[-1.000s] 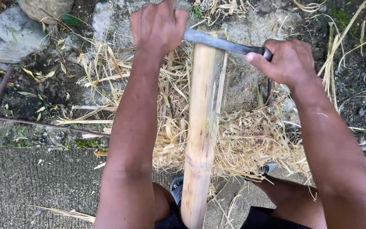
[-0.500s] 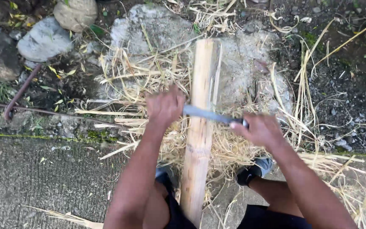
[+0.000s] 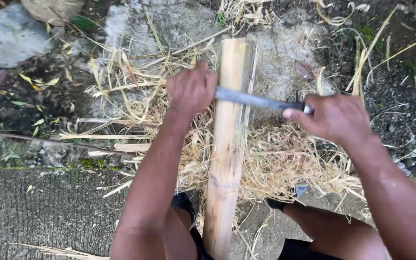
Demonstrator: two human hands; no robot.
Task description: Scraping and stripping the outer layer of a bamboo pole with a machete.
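— How's the blade held?

— Two-handed. The left hand (image 3: 191, 89) is clenched over the far end of the knife blade (image 3: 253, 100), the right hand (image 3: 335, 118) grips its handle, and the blade lies across the bamboo pole (image 3: 227, 144), which runs from between the person's legs away to the far stone (image 3: 285, 58).

— Doing it well?

— I'd judge even pull on both ends, a shallow angle, fingers clear of the edge.

— The ground?

— Outdoors: pale shavings (image 3: 285, 163) heaped around the pole, a concrete slab (image 3: 39, 212) near left, dirt and gravel right.
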